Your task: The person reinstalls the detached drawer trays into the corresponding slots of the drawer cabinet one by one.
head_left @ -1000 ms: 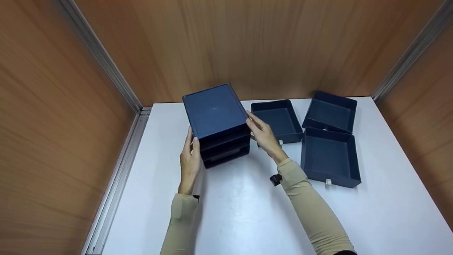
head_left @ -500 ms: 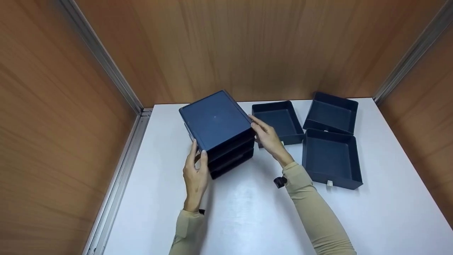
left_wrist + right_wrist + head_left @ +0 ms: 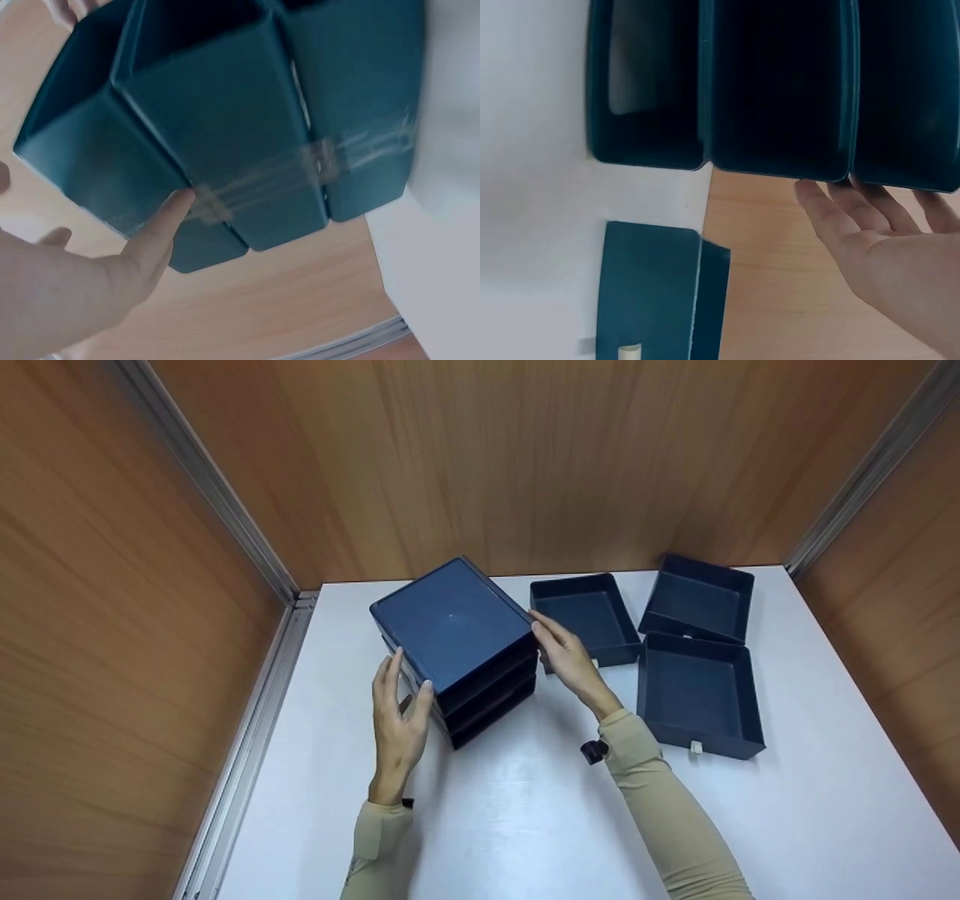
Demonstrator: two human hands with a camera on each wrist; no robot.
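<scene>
A dark blue drawer cabinet [image 3: 452, 619] stands turned at an angle on the white table, its three slots facing the near right. My left hand [image 3: 396, 735] is at its left side with the fingers spread. In the left wrist view the thumb [image 3: 161, 225] lies against that side, by a strip of clear tape [image 3: 262, 180] across the tiers. On the opposite side, my right hand [image 3: 571, 664] rests at the front right corner. The right wrist view shows its fingertips [image 3: 821, 202] against the outer wall, below the hollow slots [image 3: 776, 90].
To the right lie three loose drawers: one behind my right hand [image 3: 589, 615], a tilted one [image 3: 701, 596] at the back, and a nearer drawer [image 3: 701, 694] with a small pale handle [image 3: 696, 747]. A wooden wall [image 3: 525, 465] rises behind the table [image 3: 510, 825].
The cabinet has turned, its front left corner swinging toward me and its slots facing more to the right. My left hand came nearer with it, then shifted left and spread its fingers.
</scene>
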